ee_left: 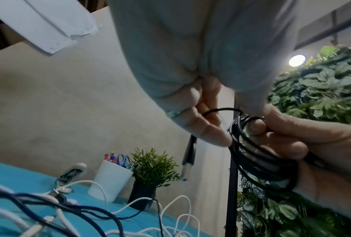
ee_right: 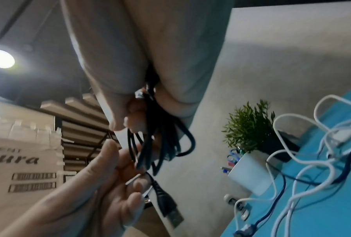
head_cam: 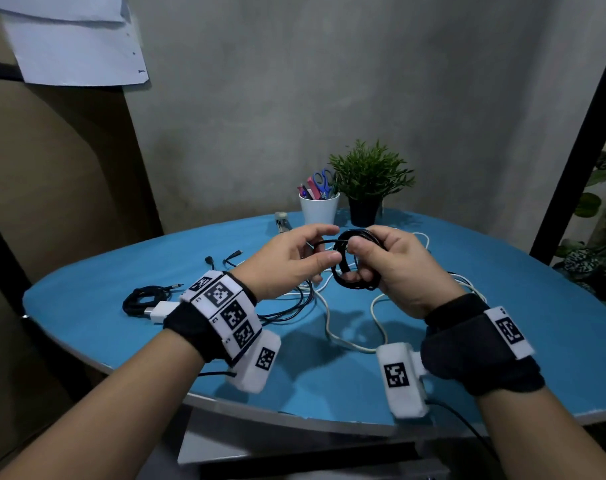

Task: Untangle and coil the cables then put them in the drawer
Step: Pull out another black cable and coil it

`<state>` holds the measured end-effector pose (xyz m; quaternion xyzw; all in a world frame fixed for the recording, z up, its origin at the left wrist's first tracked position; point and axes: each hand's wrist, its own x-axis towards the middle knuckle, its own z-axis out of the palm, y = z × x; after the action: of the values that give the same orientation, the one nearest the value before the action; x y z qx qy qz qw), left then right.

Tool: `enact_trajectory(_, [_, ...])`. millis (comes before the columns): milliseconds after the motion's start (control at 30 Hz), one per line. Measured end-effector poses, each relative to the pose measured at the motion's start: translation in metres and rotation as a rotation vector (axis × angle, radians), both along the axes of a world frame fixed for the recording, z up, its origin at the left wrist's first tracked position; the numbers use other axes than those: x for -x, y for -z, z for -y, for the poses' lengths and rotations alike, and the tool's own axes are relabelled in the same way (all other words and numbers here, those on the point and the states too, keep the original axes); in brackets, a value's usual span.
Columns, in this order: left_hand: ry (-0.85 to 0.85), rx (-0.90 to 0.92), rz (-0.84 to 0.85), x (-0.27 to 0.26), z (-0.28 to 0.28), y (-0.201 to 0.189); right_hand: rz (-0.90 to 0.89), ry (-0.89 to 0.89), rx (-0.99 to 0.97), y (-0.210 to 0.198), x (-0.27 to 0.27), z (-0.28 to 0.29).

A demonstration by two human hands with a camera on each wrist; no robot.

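Right hand grips the coiled black cable above the desk – left hand pinches its loose end. Below the coil lie tangled white cables; behind it stand a white cup and potted plant.

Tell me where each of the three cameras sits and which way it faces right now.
Head: worn on the head, looking down at the blue table; both forearms, left hand, right hand.
Left wrist: under the left palm, facing the black coil and wall.
Right wrist: under the right palm, facing the USB plug.
Shared: coil, potted plant, white cup.
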<state>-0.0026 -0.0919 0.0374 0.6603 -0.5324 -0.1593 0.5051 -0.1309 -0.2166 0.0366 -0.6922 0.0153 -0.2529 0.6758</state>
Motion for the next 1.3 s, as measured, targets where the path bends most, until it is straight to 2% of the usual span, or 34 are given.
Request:
enact_trajectory(133, [0.047,0.014,-0.04,0.01,0.002,-0.004,0.049,-0.058,-0.134,-0.003,-0.002,-0.006])
enact_trajectory(233, [-0.026,0.028,-0.024,0.011,0.002,-0.004,0.07,0.03,-0.119,0.001,-0.005,-0.004])
enact_trajectory(333, [-0.104,-0.003,0.028,0.009,0.001,-0.003,0.05,0.19,0.112,0.005,-0.006,0.0])
enact_trajectory(500, [-0.247,-0.023,0.216,0.014,-0.001,-0.002,-0.096,0.315,0.601,0.008,-0.004,-0.008])
enact_trajectory(667, [-0.274,-0.037,0.278,0.02,-0.009,0.0,-0.164,0.384,0.772,0.01,0.002,-0.02])
enact_trajectory(767, [-0.264,-0.004,0.134,0.023,-0.013,0.003,-0.148,0.386,0.704,0.011,0.002,-0.021])
enact_trajectory(867, [-0.19,0.077,-0.166,0.024,-0.018,0.006,-0.099,0.333,0.449,0.012,0.006,-0.019])
enact_trajectory(900, [-0.161,0.097,-0.193,0.023,-0.02,0.007,-0.082,0.317,0.377,0.012,0.007,-0.018])
enact_trajectory(1000, [-0.198,0.075,-0.053,0.023,-0.024,0.014,-0.035,0.281,0.28,0.011,0.011,-0.022])
enact_trajectory(1067, [-0.359,0.07,0.133,0.022,-0.023,0.017,-0.015,0.276,0.264,0.01,0.01,-0.026])
enact_trajectory(1133, [-0.486,0.103,0.203,0.021,-0.022,0.019,-0.006,0.275,0.276,0.012,0.009,-0.028])
enact_trajectory(1200, [-0.541,0.145,0.129,0.021,-0.021,0.02,-0.02,0.253,0.287,0.015,0.008,-0.03])
enact_trajectory(1300, [-0.545,0.212,-0.112,0.024,-0.021,0.017,-0.058,0.245,0.374,0.021,0.004,-0.034])
